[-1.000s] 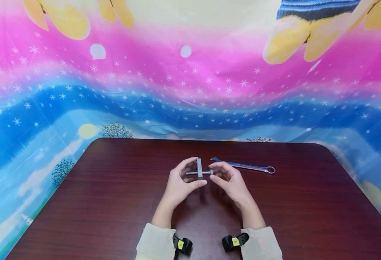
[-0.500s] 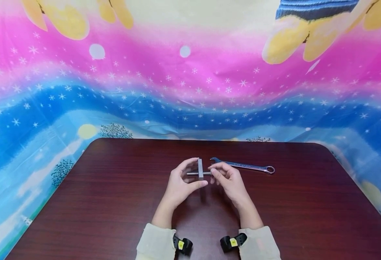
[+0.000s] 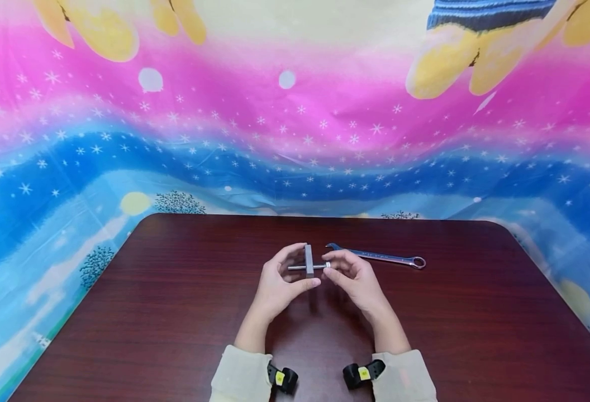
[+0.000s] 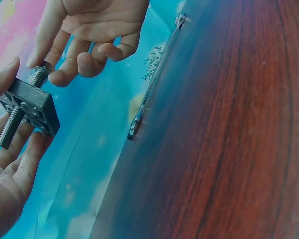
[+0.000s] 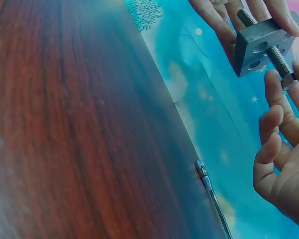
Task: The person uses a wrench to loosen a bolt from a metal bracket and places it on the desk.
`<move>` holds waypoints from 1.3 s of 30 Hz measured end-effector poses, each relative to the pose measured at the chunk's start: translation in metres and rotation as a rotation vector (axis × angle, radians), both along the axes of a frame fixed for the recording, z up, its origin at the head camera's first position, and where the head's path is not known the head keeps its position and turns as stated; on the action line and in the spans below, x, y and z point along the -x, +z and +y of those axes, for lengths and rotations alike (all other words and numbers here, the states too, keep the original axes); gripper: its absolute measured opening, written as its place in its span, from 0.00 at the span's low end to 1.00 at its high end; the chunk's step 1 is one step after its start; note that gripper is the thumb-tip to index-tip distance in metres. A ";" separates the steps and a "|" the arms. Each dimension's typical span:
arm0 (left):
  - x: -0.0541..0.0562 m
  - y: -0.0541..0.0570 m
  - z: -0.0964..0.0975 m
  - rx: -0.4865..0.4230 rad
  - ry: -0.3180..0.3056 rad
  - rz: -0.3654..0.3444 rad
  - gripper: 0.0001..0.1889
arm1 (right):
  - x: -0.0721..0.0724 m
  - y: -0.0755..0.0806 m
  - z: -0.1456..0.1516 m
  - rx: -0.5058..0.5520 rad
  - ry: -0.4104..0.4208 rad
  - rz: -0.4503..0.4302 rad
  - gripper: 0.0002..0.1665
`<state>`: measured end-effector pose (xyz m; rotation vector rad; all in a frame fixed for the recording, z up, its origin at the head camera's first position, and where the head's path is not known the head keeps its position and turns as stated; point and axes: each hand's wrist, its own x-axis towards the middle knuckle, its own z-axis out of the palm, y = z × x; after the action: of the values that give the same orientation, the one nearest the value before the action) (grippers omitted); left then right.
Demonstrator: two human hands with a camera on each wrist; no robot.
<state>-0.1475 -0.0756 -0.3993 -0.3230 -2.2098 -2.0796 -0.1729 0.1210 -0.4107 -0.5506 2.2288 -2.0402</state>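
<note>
My left hand grips a square grey metal block by its edges, thumb on the near side and fingers on the far side. Round holes show in the block's face in the right wrist view. A long threaded bolt runs through the block and sticks out on both sides. At its right end, the fingertips of my right hand pinch the hex head. Both hands hold these parts above the table. Behind the right hand lies a combination wrench, its open end partly close to the fingers.
The dark red-brown wooden table has rounded far corners. A printed cloth backdrop hangs behind it and along its sides. Each wrist carries a black strap with a small camera over a pale sleeve.
My right thumb rose over the bolt head half a second ago and is now back below it, so the head shows again. The left hand and block have barely shifted; the wrench stays put.
</note>
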 end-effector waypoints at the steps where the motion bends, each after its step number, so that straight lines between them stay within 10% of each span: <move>1: 0.000 0.000 0.000 0.004 -0.001 -0.001 0.37 | 0.000 0.000 0.000 0.008 -0.002 -0.003 0.17; 11: 0.000 -0.002 0.002 0.004 -0.010 0.001 0.36 | -0.002 0.002 -0.010 0.045 -0.119 -0.044 0.17; 22: 0.002 -0.001 0.000 -0.011 -0.002 0.019 0.36 | -0.003 0.002 -0.005 0.045 -0.018 -0.025 0.20; 33: 0.001 -0.001 0.003 -0.003 -0.005 0.018 0.36 | -0.002 0.002 -0.014 0.109 -0.158 -0.085 0.18; 39: 0.001 0.000 0.001 -0.014 0.029 0.014 0.36 | -0.003 0.002 -0.011 0.115 -0.104 -0.035 0.16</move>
<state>-0.1486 -0.0749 -0.3998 -0.3016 -2.1778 -2.0707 -0.1696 0.1105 -0.4091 -0.4124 2.1744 -2.2218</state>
